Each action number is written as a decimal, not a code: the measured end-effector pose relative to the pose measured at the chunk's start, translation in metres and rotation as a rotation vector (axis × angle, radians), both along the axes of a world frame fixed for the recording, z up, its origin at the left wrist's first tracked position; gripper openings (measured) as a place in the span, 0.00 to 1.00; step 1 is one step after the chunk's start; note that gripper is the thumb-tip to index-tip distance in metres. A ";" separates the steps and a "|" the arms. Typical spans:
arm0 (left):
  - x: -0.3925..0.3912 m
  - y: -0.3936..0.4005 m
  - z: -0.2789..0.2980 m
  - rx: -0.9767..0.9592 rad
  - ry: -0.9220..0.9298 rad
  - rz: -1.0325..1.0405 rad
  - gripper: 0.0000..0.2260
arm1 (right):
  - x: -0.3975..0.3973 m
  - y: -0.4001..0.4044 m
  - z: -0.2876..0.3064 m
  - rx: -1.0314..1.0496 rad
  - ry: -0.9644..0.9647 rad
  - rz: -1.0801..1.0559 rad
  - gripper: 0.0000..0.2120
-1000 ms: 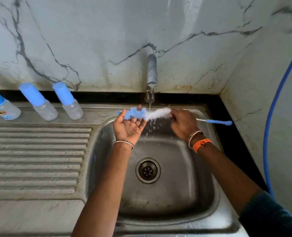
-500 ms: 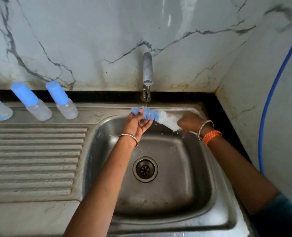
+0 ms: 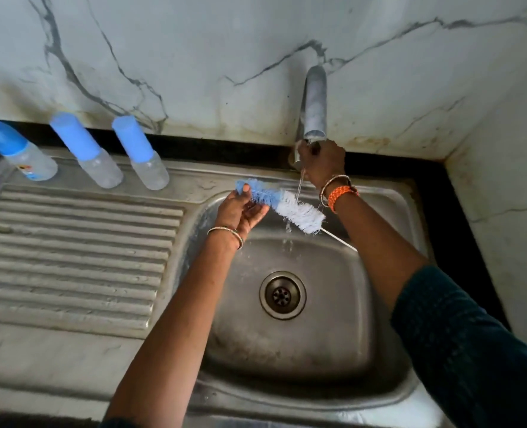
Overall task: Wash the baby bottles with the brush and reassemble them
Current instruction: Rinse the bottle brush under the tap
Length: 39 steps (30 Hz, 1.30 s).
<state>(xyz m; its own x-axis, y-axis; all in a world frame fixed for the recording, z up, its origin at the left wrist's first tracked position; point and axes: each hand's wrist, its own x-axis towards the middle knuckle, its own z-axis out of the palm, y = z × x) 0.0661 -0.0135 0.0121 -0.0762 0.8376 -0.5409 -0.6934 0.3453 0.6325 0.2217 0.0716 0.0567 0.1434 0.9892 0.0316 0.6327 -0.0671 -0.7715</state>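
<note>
- A home kitchen: a steel sink [image 3: 407, 211] with ribbed draining board [image 3: 80, 248] beneath the person's fingers.
- A wall tap [image 3: 315, 103] and marble-patterned wall tiles [image 3: 194, 50] just beyond the fingertips.
- Baby bottles [image 3: 144, 152] standing to their left.

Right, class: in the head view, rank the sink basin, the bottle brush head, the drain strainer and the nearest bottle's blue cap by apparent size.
1. Sink basin
2. Bottle brush head
3. Drain strainer and blue cap: too alike to rank.
</note>
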 end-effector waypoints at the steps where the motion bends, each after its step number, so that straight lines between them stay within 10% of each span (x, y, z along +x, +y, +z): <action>1: -0.001 -0.001 0.000 -0.004 -0.005 0.013 0.04 | 0.004 -0.005 0.000 -0.061 0.132 0.018 0.21; 6: -0.004 -0.011 0.013 0.007 -0.050 0.085 0.05 | 0.044 -0.091 0.000 -0.478 -0.002 0.307 0.11; 12: 0.007 -0.040 0.045 0.023 0.011 -0.106 0.06 | 0.066 -0.179 0.014 0.016 -0.143 0.050 0.13; 15: 0.003 -0.053 0.049 0.028 0.478 -0.268 0.20 | 0.071 -0.206 0.032 0.065 -0.305 -0.188 0.15; 19: -0.022 -0.075 0.020 -0.064 1.475 -0.577 0.38 | 0.065 -0.239 0.005 -0.311 -0.738 -0.007 0.15; 25: -0.010 -0.115 0.027 0.183 1.794 -0.546 0.34 | 0.070 -0.253 0.014 -0.076 -0.391 -0.280 0.12; 39: 0.018 -0.137 0.028 0.606 2.035 -0.829 0.38 | 0.049 -0.252 0.002 -0.130 -0.249 -0.063 0.09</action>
